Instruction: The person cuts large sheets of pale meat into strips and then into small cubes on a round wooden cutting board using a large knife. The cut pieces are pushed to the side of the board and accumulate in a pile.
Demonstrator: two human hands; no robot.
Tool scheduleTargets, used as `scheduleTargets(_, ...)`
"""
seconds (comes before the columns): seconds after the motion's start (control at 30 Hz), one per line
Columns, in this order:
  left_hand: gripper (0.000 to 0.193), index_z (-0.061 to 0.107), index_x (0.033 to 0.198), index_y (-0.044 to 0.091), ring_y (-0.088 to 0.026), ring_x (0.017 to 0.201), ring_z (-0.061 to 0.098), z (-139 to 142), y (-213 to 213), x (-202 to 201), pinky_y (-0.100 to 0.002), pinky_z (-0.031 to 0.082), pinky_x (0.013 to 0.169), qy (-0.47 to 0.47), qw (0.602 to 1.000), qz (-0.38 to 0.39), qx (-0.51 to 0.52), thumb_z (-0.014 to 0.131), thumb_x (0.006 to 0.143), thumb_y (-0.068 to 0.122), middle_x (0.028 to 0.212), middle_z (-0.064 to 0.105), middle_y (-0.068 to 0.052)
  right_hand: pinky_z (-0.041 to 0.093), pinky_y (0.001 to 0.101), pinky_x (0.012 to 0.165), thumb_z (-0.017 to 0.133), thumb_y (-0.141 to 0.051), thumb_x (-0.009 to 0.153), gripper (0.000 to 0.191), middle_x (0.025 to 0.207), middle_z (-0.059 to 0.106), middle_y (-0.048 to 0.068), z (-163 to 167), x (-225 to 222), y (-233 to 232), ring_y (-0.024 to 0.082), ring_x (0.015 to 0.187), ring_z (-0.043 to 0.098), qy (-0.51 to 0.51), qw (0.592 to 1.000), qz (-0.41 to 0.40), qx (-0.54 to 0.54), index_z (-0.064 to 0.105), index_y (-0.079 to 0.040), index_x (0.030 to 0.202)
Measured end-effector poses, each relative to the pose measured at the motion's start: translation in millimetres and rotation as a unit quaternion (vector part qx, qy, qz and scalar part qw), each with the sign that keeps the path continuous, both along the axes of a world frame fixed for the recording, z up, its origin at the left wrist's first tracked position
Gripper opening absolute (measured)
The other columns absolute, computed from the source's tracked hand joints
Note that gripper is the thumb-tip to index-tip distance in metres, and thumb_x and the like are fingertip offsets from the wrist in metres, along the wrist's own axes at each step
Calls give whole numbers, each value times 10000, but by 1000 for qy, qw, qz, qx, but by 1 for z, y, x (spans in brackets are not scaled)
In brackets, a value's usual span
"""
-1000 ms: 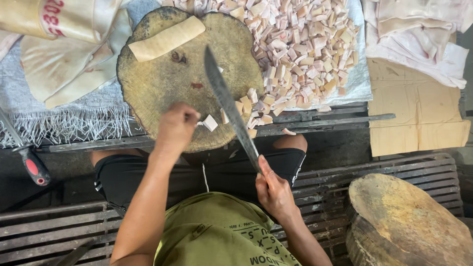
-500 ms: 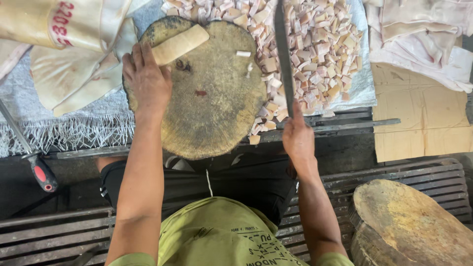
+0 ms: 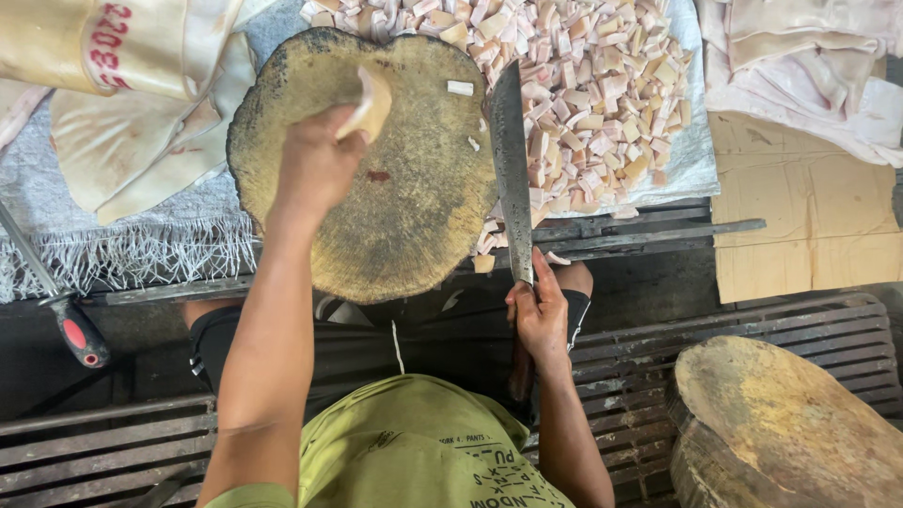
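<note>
Left grip: left hand closed round the near end of a pale strip of fat or skin, lifting it clear of the block so that its far end points up and away.
Right grip: right hand wrapped tight on the handle of a long cleaver-like knife; the blade lies flat along the block's right edge, tip pointing away from the person.
Strip, handling: looks soft, limp and greasy, light in the hand; likely to slip, so a full-fingered hold near one end, as now, seems safer than a fingertip pinch.
Knife, handling: long, stiff and probably heavy at the front; best held at the handle only, since the edge runs almost its whole length.
Chopping block: round, thick, worn wood, dark at the rim, with a small white offcut lying on it near the blade.
Cut pieces: heap of pale cubes on a white sheet beyond and right of the block, well apart from the strip.
Nearby: second wooden block at lower right; red-handled tool at left; uncut pale sheets at upper right.
</note>
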State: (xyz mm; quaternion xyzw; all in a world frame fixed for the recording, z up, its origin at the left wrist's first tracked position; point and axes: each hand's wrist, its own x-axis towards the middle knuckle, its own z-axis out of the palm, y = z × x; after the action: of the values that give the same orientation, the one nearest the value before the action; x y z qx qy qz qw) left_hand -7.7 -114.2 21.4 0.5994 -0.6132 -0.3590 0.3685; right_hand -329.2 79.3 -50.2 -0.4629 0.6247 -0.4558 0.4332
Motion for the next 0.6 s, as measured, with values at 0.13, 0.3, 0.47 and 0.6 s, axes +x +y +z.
scheduleTargets(0.13,299,708,1288,58,-294,879,719,-8,50,-18,-409,601,787,-200,955,-114,-187,674,990,52,1200,740,-160,470,214,534,473,59,978,628,785,631,41,7,-3,9,72,582,547,2,1000,-5,-22,367,-31,1591)
scheduleTargets(0.3,443,723,1239,179,-270,1080,634,-30,106,-13,-467,536,958,-380,876,-240,-176,713,809,72,1289,683,-26,484,229,523,533,44,964,655,788,638,45,15,7,23,76,592,561,42,999,-5,0,381,-52,1594)
scheduleTargets(0.47,452,695,1278,179,-268,1162,576,-38,120,-1,-430,517,993,-366,882,-250,-160,697,835,90,1360,624,-1,548,244,571,559,29,975,640,811,722,62,20,17,31,85,613,651,169,983,52,-54,389,-66,1585)
scheduleTargets(0.6,445,697,1271,160,-266,1122,596,-33,122,0,-440,522,943,-374,883,-237,-155,693,832,93,1328,643,-14,589,275,624,596,32,980,625,818,746,105,25,21,29,108,675,729,272,956,52,-94,436,-75,1575)
